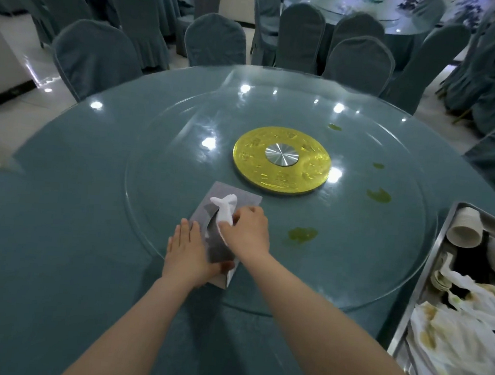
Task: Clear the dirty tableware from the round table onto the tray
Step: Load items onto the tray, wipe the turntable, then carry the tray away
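Left hand [188,252] is pressing flat on the grey tissue box [221,230], just in front of the gold hub [281,160] on the desk [57,230]. Right hand [247,232] is pinching a white tissue [225,207] — likely for the green spills [302,234]. Advisable: pull straight upward, box pinned. Dirty cups and napkins are already lying in the tray [420,289], right of the hub.

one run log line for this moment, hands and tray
left hand: holds tissue box down | right hand: pinches tissue | tray: loaded, table's right edge | glass turntable: green spills
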### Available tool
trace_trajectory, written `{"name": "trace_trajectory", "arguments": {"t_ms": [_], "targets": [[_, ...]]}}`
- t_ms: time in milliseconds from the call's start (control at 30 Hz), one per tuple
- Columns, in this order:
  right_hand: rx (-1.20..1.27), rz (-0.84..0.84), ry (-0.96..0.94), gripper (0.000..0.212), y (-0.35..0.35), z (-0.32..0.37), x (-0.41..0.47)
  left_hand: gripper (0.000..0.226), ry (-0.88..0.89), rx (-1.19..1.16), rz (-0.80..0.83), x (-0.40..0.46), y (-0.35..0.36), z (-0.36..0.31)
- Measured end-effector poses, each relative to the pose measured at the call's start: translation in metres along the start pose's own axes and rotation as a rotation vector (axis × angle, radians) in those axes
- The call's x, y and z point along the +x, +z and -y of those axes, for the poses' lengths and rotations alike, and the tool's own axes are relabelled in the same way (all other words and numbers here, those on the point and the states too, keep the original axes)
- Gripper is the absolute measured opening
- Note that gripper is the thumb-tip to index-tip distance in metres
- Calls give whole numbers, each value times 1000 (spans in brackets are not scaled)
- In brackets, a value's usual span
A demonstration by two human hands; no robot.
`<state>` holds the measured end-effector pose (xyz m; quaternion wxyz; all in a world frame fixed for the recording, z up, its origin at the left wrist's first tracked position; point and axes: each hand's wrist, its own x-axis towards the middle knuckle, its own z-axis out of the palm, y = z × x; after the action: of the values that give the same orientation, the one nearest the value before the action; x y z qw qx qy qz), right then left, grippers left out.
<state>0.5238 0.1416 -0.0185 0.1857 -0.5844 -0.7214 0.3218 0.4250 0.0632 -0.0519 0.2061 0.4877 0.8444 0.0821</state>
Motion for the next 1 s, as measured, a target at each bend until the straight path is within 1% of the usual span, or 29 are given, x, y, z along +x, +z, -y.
{"name": "trace_trajectory", "arguments": {"t_ms": [33, 67, 133, 200, 267, 300, 367, 400, 433, 500, 600, 667, 733, 867, 1000], "targets": [[82, -29, 27, 17, -2, -2, 4, 131, 2, -1, 4, 0, 0, 1], [201, -72, 69, 13, -7, -6, 8, 131, 4, -3, 7, 1, -1, 3], [378, -177, 149, 16, -23, -19, 15, 131, 16, 5, 10, 4, -4, 6], [410, -256, 160, 21, -39, -40, 15, 131, 36, 17, 22, 6, -8, 10], [372, -290, 175, 22, -51, -69, 9, 124, 36, 1, 14, 9, -11, 13], [345, -292, 194, 22, -55, -85, 3, 115, 39, -29, -19, 12, -14, 14], [288, -278, 243, 19, -56, -120, -10, 81, 83, -88, -122, 20, -18, 14], [272, -270, 273, 16, -56, -136, -17, 65, 118, -73, -159, 25, -20, 14], [266, -264, 304, 12, -56, -149, -23, 53, 156, -36, -181, 31, -21, 12], [253, -282, 346, 12, -59, -169, -31, 43, 236, 41, -198, 46, -23, 6], [262, -347, 354, 20, -68, -182, -34, 45, 328, 154, -161, 70, -27, -4], [260, -380, 356, 22, -74, -186, -32, 46, 351, 260, -123, 84, -30, -6], [236, -404, 360, 21, -79, -190, -29, 42, 367, 336, -90, 95, -34, -7], [220, -386, 369, 21, -77, -196, -24, 32, 415, 302, -90, 104, -40, -5], [201, -375, 341, 17, -68, -196, -22, 36, 419, 248, -129, 98, -35, 7]]}}
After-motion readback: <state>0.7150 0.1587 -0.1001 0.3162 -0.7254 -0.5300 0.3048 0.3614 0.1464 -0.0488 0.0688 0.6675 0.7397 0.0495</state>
